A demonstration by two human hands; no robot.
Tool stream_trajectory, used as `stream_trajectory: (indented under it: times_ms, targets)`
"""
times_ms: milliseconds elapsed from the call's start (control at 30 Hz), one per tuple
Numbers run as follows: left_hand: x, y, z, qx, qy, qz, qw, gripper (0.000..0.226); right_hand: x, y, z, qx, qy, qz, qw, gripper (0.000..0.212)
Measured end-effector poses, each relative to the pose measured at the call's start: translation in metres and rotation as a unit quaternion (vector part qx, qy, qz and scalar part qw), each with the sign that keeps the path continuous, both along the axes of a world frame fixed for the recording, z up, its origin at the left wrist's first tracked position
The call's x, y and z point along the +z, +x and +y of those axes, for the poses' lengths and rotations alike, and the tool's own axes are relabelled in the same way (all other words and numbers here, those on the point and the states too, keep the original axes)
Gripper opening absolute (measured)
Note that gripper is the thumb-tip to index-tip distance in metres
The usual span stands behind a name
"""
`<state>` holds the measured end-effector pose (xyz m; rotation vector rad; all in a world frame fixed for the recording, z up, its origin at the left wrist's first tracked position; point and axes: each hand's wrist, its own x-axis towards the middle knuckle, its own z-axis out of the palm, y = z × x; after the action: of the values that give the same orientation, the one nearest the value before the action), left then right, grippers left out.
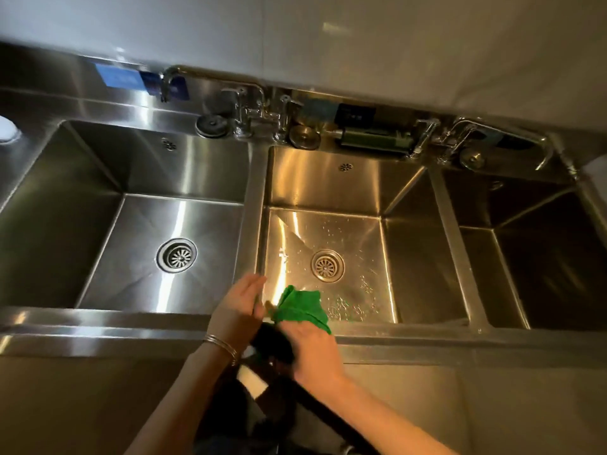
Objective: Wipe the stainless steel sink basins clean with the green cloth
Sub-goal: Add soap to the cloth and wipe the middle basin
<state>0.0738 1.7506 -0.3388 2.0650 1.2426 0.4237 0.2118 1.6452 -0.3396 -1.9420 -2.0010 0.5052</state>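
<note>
Your right hand (pixel 315 348) grips the bunched green cloth (pixel 303 308) at the middle basin's (pixel 407 257) near rim, ready to wipe the droplet-speckled floor. Your left hand (pixel 239 308) hovers beside it, fingers straight and together, probably to gather the cloth.

Along the back ledge behind the basins stand several chrome taps: one curved spout (pixel 169 81) at the left, a cluster of valves (pixel 259 111) in the middle, and another tap set (pixel 460 133) toward the right. Round metal plugs (pixel 212 123) (pixel 304 136) (pixel 472 159) lie flat on the ledge beside them. A dark green cylinder (pixel 372 142) lies on its side between the middle and right taps. A blue label (pixel 120 78) is stuck to the splashback, under a pale wall (pixel 328 34).
</note>
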Motion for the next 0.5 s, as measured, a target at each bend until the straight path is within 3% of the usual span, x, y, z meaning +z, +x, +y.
stream_trajectory:
  times_ms: [67,167,300,433,500]
  targets:
    - [0.004,-0.033,0.006,0.026,-0.003,-0.020,0.999,0.044,-0.011,-0.050,0.025,0.000,0.018,-0.001,1.000,0.030]
    - [0.001,-0.073,0.016,0.057,-0.044,0.006,0.997,0.045,-0.005,-0.095,0.072,-0.006,0.023,-0.132,0.991,0.023]
    - [0.009,-0.096,0.030,0.042,-0.045,0.043,0.997,0.046,0.002,-0.091,0.135,-0.077,-0.066,-0.042,0.994,0.034]
    - [0.013,-0.096,0.036,0.010,-0.047,0.051,0.998,0.053,0.007,-0.083,0.179,-0.171,-0.050,-0.011,0.984,0.029]
    - [0.011,-0.095,0.038,0.016,-0.049,0.036,0.998,0.052,0.005,-0.085,0.170,-0.170,-0.057,0.010,0.984,0.035]
